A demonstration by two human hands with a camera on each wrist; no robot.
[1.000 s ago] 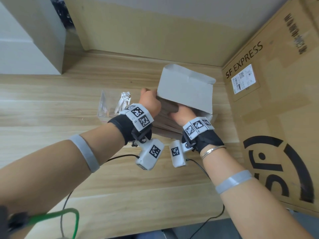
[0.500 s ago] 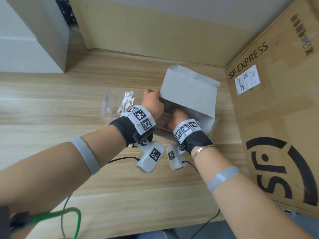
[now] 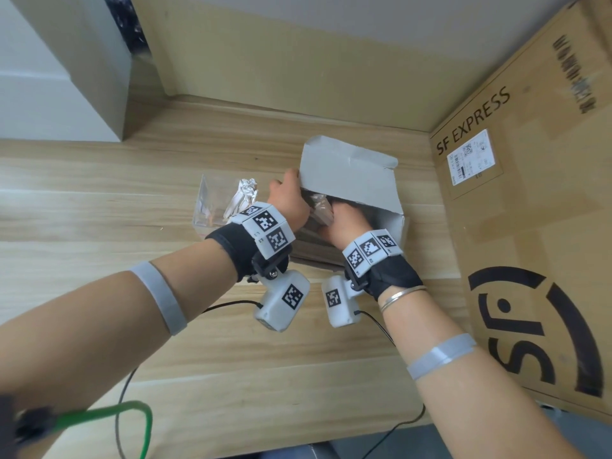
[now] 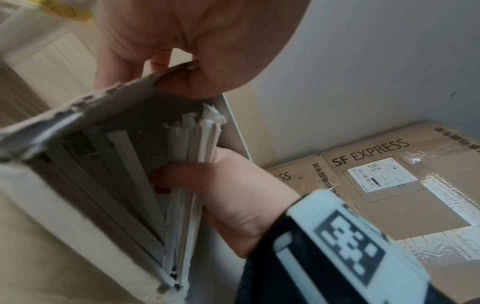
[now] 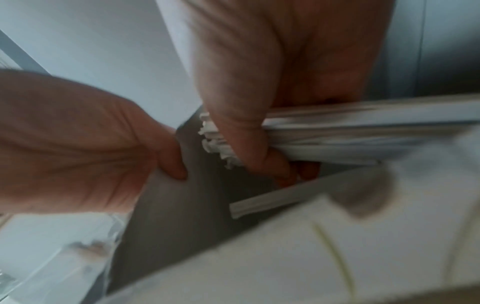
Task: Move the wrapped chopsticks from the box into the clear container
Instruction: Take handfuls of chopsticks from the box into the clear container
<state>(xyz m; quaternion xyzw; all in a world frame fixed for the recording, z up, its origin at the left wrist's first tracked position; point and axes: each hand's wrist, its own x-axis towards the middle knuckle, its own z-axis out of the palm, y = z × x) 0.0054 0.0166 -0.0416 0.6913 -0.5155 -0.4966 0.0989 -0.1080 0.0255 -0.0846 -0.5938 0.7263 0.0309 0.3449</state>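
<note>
Green cable (image 3: 99, 414) loops at near table (image 3: 231, 376) edge. Both wrists meet mid-table at grey box (image 3: 347, 180), lid flap raised. Right hand (image 3: 347, 221) is inside the box opening, fingers and thumb curled round a bundle of wrapped chopsticks (image 4: 192, 174); one loose wrapped pair lies on the box floor. Left hand (image 3: 288, 203) pinches the box's left wall edge, thumb inside. Clear container (image 3: 215, 207) stands just left of box, holding crumpled foil (image 3: 245, 197). SF Express carton (image 3: 530, 226) stands at right.
</note>
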